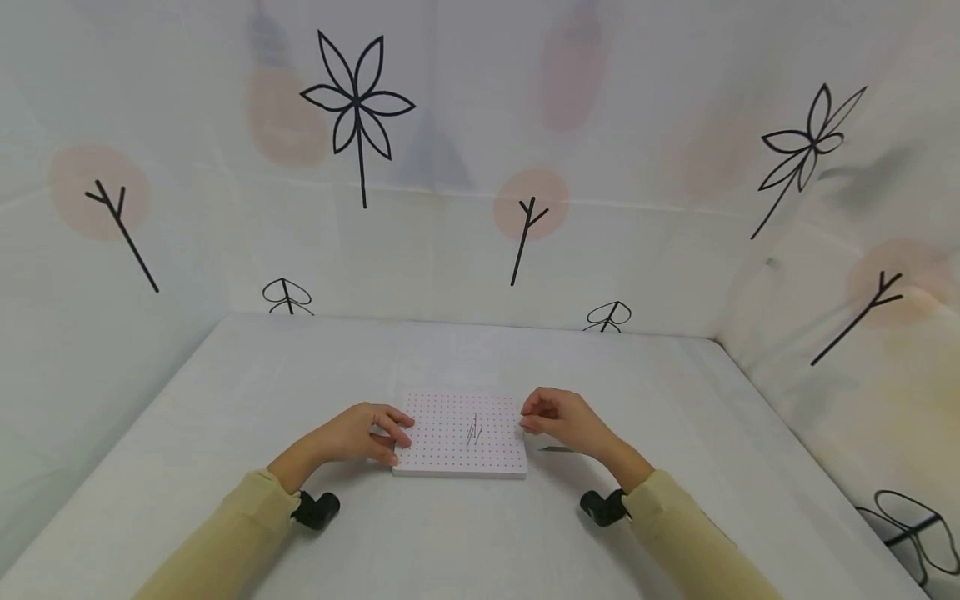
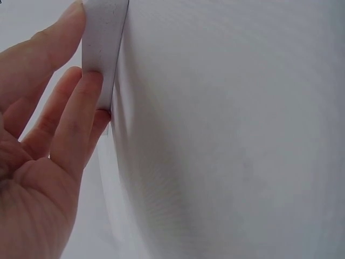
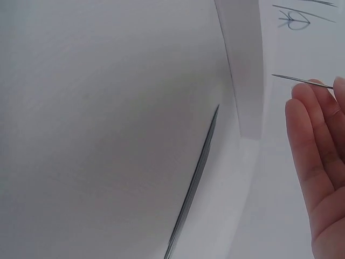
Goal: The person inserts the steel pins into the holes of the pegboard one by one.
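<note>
A white cloth-covered table [image 1: 480, 533] sits inside pale fabric walls [image 1: 450, 167] printed with thin black plant outlines and faded pink circles. Near the middle lies a flat, square white foam board dotted with a grid of small red points [image 1: 461, 435], a few thin metal needles [image 1: 473, 429] standing in it. The left hand [image 1: 360, 433] rests against the board's left edge, fingertips [image 2: 89, 81] pressed on its smooth side, steadying rather than clasping it. The right hand [image 1: 562, 419], at the board's right edge, pinches a fine steel needle [image 3: 302, 81] between closed-up fingertips. A dark bundle of slender needles [image 3: 197, 172] lies on the cloth just right of the board. The held needle is thin and slick, so it could slip from the pinch or prick a finger; the light board might slide on the smooth cloth if the left hand eases; the upright needles look easy to knock over with a passing finger.
</note>
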The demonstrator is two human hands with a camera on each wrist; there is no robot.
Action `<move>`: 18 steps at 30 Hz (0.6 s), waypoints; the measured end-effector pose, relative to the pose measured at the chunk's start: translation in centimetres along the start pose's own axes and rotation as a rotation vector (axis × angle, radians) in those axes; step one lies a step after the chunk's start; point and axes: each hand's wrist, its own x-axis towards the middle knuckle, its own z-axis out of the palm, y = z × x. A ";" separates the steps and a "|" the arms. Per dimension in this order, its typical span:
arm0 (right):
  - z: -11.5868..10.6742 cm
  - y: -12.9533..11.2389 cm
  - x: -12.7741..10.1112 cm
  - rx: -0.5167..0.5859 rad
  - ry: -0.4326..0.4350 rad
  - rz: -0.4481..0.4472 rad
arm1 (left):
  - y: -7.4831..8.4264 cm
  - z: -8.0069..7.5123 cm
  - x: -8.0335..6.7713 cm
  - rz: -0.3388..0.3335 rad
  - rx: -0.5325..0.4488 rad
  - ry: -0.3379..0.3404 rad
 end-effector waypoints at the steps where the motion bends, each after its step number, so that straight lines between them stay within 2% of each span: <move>1: 0.1 0.0 0.1 -0.010 0.002 -0.001 | 0.0 0.0 0.0 -0.001 -0.002 0.000; 13: 1.0 -0.2 1.0 -0.002 -0.010 -0.022 | 0.2 0.0 0.0 -0.017 -0.007 0.004; 18: 1.5 -1.2 1.1 -0.016 0.003 -0.017 | 0.3 0.0 0.0 -0.021 -0.010 0.002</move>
